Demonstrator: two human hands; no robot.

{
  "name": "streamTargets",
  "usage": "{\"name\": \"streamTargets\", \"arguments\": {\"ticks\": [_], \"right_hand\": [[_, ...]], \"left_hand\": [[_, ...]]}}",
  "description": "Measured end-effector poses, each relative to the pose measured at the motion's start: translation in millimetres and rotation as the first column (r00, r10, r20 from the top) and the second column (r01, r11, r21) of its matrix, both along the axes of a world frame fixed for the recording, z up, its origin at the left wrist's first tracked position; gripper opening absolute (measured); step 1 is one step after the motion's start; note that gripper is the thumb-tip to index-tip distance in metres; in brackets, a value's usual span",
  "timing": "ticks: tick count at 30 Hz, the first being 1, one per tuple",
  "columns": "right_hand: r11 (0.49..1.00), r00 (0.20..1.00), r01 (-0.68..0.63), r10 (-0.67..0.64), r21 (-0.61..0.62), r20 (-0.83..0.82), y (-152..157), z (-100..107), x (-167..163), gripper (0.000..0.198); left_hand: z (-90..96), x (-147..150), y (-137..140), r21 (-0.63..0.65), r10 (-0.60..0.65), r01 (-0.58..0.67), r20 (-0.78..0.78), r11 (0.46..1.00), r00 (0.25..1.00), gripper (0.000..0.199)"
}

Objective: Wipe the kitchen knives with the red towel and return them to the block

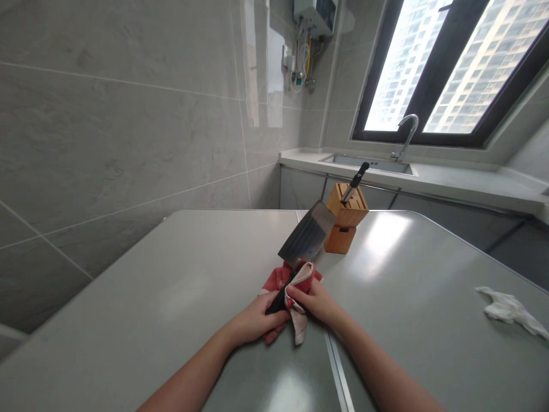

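Note:
My left hand [261, 315] is closed around the black handle of a cleaver [307, 233], whose broad blade points up and away from me. A red and white cloth [302, 277] is wrapped about the handle near the base of the blade. My right hand [315, 297] is closed on that cloth, thumb on top, pressing it against the handle. Part of the cloth hangs down between the hands, and more of it shows beneath my left hand. Just beyond the blade stands a wooden knife block [347, 214] with a black-handled knife [355, 182] in one slot.
The pale table [193, 257] has a metal seam [337, 366] running lengthwise. A crumpled white cloth or tissue [510, 309] lies at its right edge. Behind are a counter [463, 174] with a sink [373, 165] and faucet [409, 134], under a window. A tiled wall [128, 131] borders the left.

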State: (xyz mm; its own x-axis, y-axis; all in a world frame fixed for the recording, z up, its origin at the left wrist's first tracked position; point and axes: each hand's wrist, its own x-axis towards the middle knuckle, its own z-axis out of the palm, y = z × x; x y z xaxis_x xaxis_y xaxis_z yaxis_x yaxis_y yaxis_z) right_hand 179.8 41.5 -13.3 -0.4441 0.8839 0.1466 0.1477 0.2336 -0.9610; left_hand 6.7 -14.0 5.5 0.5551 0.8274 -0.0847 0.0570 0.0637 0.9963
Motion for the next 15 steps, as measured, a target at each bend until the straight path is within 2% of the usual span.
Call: {"name": "streamTargets", "arguments": {"ticks": [15], "right_hand": [[1.000, 1.000, 0.009, -0.009, 0.008, 0.022, 0.1, 2.1, 0.1, 0.035]], "left_hand": [[-2.6, -0.5, 0.3, 0.013, 0.008, -0.008, -0.002, 1.000, 1.000, 0.025]]}}
